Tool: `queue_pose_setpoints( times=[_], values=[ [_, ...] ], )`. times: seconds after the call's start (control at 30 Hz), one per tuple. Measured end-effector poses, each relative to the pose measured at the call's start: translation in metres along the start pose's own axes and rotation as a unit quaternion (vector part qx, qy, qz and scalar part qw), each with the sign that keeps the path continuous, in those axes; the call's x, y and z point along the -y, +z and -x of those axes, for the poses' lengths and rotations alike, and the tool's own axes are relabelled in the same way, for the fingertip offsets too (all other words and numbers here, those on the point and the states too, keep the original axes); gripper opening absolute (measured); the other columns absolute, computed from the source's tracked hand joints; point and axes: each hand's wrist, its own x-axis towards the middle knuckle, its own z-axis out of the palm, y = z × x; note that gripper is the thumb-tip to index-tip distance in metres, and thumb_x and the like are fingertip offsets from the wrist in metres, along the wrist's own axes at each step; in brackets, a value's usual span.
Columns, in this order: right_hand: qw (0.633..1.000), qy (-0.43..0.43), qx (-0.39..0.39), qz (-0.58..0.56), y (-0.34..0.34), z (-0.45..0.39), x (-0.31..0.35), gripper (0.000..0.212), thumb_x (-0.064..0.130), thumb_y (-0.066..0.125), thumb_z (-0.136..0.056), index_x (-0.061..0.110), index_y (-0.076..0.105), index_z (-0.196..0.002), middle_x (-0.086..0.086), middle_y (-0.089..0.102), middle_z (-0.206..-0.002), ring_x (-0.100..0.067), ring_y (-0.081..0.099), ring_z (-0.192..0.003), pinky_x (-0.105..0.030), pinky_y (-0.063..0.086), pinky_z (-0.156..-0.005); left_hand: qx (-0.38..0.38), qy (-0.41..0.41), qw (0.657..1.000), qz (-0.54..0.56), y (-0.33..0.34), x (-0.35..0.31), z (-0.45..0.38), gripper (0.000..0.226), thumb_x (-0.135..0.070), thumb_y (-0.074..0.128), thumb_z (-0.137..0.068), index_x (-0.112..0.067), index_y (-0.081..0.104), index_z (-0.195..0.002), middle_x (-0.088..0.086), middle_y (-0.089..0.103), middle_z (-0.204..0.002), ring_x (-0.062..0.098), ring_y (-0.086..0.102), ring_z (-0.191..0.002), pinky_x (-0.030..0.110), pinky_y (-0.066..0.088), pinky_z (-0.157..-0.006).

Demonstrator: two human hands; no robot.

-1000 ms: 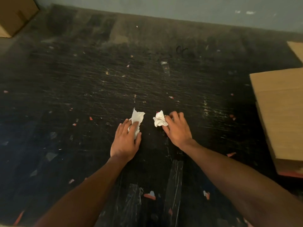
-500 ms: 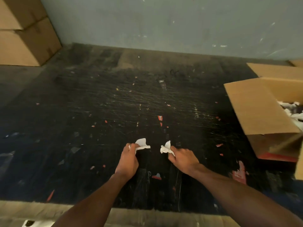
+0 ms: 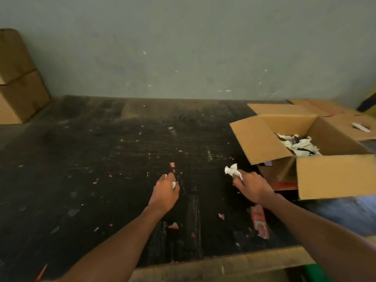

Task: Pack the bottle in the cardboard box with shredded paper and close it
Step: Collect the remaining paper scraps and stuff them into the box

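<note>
Both hands hold paper beside the open brown cardboard box (image 3: 262, 139).
Left hand (image 3: 165, 193) is fisted around a small white paper scrap (image 3: 174, 184); right hand (image 3: 252, 186), nearer the box, pinches a crumpled white paper wad (image 3: 232, 170).

Both arms stretch forward, bare to the elbow. Left hand (image 3: 165, 191) curled tight, knuckles up, grip closed on paper. Right hand (image 3: 252, 185) reaches further right, fingertips (image 3: 237, 178) pinching a crumpled wad.

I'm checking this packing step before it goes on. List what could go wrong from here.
1. The paper scrap pinched in the right hand is loose and could drop short of the open cardboard box.
2. The left hand shows only a sliver of paper, easily lost.
3. No bottle shows among the shredded paper; it may sit uncushioned.
</note>
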Motion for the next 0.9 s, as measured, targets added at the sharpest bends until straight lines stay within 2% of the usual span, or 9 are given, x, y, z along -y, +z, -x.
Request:
queue_pose_setpoints(
  times=[0.1, 0.23, 0.3, 0.4, 0.57, 0.63, 0.73, 0.83, 0.9],
  values=[
    [0.998, 0.021, -0.055, -0.013, -0.034, 0.006, -0.027, 0.030, 0.042, 0.039, -0.098, 0.020, 0.058, -0.105, -0.006, 0.067, -0.091, -0.027, 0.065, -0.086, -0.042, 0.050, -0.076, 0.015, 0.042, 0.998, 0.047, 0.005, -0.032, -0.011, 0.021, -0.012, 0.052, -0.096, -0.029, 0.045, -0.105, -0.003, 0.055, -0.100, 0.011, 0.061, -0.085, 0.034, 0.059, -0.076],
    [0.992, 0.053, -0.115, 0.006, -0.069, 0.006, -0.065, 0.038, 0.041, 0.036, -0.098, 0.012, 0.057, -0.112, -0.012, 0.068, -0.090, -0.032, 0.065, -0.082, -0.036, 0.049, -0.071, 0.026, 0.090, 0.993, 0.072, 0.017, -0.082, -0.028, 0.042, -0.008, 0.047, -0.099, -0.024, 0.038, -0.137, 0.003, 0.058, -0.120, 0.015, 0.056, -0.115, 0.033, 0.048, -0.098],
    [0.989, 0.060, -0.137, 0.016, -0.086, 0.004, -0.087, 0.037, 0.039, 0.037, -0.099, 0.011, 0.055, -0.116, -0.017, 0.067, -0.094, -0.037, 0.064, -0.085, -0.036, 0.045, -0.068, 0.024, 0.116, 0.988, 0.094, 0.027, -0.109, -0.040, 0.040, -0.011, 0.045, -0.100, -0.025, 0.038, -0.137, 0.003, 0.058, -0.122, 0.017, 0.060, -0.111, 0.036, 0.055, -0.092],
    [0.987, 0.060, -0.151, -0.016, -0.111, -0.004, -0.125, 0.030, 0.038, 0.040, -0.099, 0.013, 0.055, -0.094, -0.017, 0.068, -0.092, -0.039, 0.062, -0.087, -0.037, 0.041, -0.067, 0.015, 0.169, 0.978, 0.121, 0.048, -0.153, -0.063, 0.027, -0.016, 0.040, -0.103, -0.031, 0.043, -0.126, -0.001, 0.056, -0.105, 0.015, 0.063, -0.087, 0.040, 0.060, -0.071],
    [0.983, 0.076, -0.168, -0.024, -0.155, -0.044, -0.204, 0.039, 0.046, 0.037, -0.098, 0.015, 0.056, -0.085, -0.010, 0.067, -0.086, -0.028, 0.060, -0.075, -0.037, 0.046, -0.065, -0.023, 0.229, 0.963, 0.141, 0.092, -0.244, -0.115, 0.017, -0.019, 0.038, -0.104, -0.028, 0.045, -0.116, -0.002, 0.056, -0.109, 0.017, 0.060, -0.092, 0.046, 0.056, -0.079],
    [0.982, 0.078, -0.172, -0.027, -0.171, -0.067, -0.238, 0.042, 0.051, 0.035, -0.097, 0.017, 0.057, -0.082, -0.005, 0.064, -0.079, -0.020, 0.058, -0.068, -0.036, 0.046, -0.059, -0.040, 0.226, 0.961, 0.154, 0.113, -0.281, -0.138, 0.018, -0.018, 0.038, -0.104, -0.028, 0.044, -0.118, 0.002, 0.059, -0.101, 0.016, 0.060, -0.082, 0.045, 0.057, -0.074],
    [0.984, 0.067, -0.161, -0.021, -0.192, -0.106, -0.282, 0.043, 0.050, 0.034, -0.098, 0.018, 0.058, -0.081, -0.003, 0.064, -0.075, -0.018, 0.060, -0.066, -0.033, 0.046, -0.056, -0.034, 0.210, 0.967, 0.143, 0.150, -0.331, -0.172, 0.021, -0.017, 0.038, -0.104, -0.027, 0.041, -0.121, 0.006, 0.061, -0.098, 0.010, 0.056, -0.072, 0.028, 0.046, -0.060],
    [0.993, 0.056, -0.107, 0.005, -0.207, -0.149, -0.320, 0.041, 0.050, 0.032, -0.098, 0.021, 0.058, -0.085, -0.001, 0.065, -0.079, -0.019, 0.063, -0.073, -0.038, 0.054, -0.069, -0.024, 0.168, 0.977, 0.128, 0.187, -0.374, -0.206, 0.025, -0.019, 0.040, -0.103, -0.029, 0.036, -0.126, 0.010, 0.060, -0.113, 0.018, 0.057, -0.085, 0.031, 0.043, -0.067],
    [0.997, 0.037, -0.054, 0.050, -0.212, -0.177, -0.341, 0.040, 0.049, 0.030, -0.099, 0.021, 0.059, -0.100, -0.004, 0.066, -0.094, -0.022, 0.064, -0.085, -0.043, 0.054, -0.081, -0.007, 0.134, 0.986, 0.104, 0.210, -0.393, -0.226, 0.034, -0.019, 0.044, -0.101, -0.028, 0.034, -0.132, 0.009, 0.053, -0.126, 0.019, 0.057, -0.095, 0.033, 0.047, -0.077]
  ],
)
